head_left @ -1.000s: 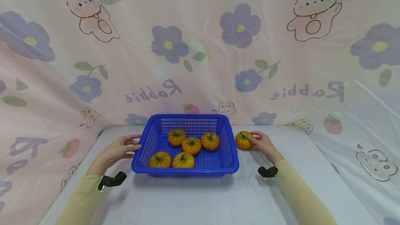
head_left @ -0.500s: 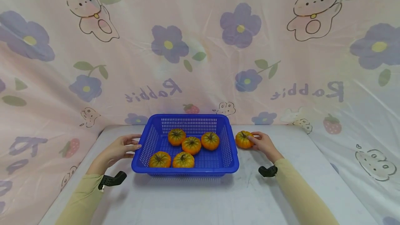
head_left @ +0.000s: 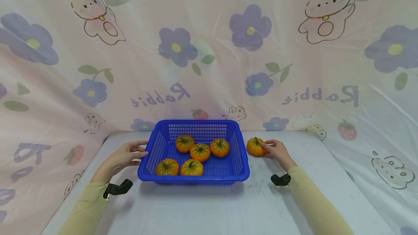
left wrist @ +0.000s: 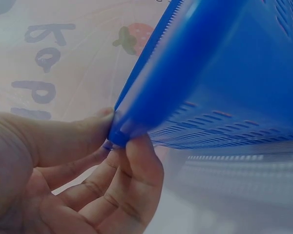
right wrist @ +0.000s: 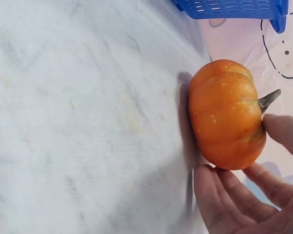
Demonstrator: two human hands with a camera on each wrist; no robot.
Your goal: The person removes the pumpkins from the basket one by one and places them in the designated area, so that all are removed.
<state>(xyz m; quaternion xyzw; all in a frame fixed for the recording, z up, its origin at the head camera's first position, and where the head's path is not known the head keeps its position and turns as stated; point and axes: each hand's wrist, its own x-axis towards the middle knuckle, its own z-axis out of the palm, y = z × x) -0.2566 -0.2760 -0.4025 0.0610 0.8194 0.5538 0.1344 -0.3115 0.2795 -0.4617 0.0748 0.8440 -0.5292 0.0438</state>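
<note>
A blue plastic basket with slotted walls stands mid-table, several small orange pumpkins inside it. My left hand is at its left side. In the left wrist view, that hand's thumb and fingers pinch the basket's rim. Just outside the basket's right side, one more pumpkin sits by my right hand. The right wrist view has this pumpkin on its base, stem up. The right thumb lies near the stem, and the fingertips touch its lower side.
The white table extends in front of the basket and to both sides. Behind it hangs a pale curtain printed with flowers and rabbits. Black wrist cameras are strapped on both forearms.
The right hand and the pumpkin it holds have shifted very slightly to the right, away from the basket. The left hand and the basket stay in place.
</note>
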